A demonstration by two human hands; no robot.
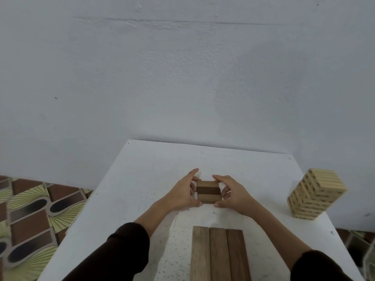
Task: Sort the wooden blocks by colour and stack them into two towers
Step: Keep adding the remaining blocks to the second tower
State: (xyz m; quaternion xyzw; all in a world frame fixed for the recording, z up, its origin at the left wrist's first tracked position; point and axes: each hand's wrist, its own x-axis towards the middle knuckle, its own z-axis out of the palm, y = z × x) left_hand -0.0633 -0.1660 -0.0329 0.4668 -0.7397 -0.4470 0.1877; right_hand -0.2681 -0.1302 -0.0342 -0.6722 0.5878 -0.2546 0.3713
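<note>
Blocks [208, 192]: three brown, side by side, middle darkest | left hand [183, 192], right hand [232, 194]: fingers [224, 192] gripping both ends

Left sleeve [119, 250]: long, plain, near-black cloth; cuff ends mid-forearm, at 7 o'clock.
Right sleeve [320, 266]: same near-black cloth; cuff ends mid-forearm, at 5 o'clock.
Left hand [182, 192] and right hand [232, 192]: bare beyond the cuffs.

Matt wooden blocks [208, 192], speckled table [142, 179]
</note>
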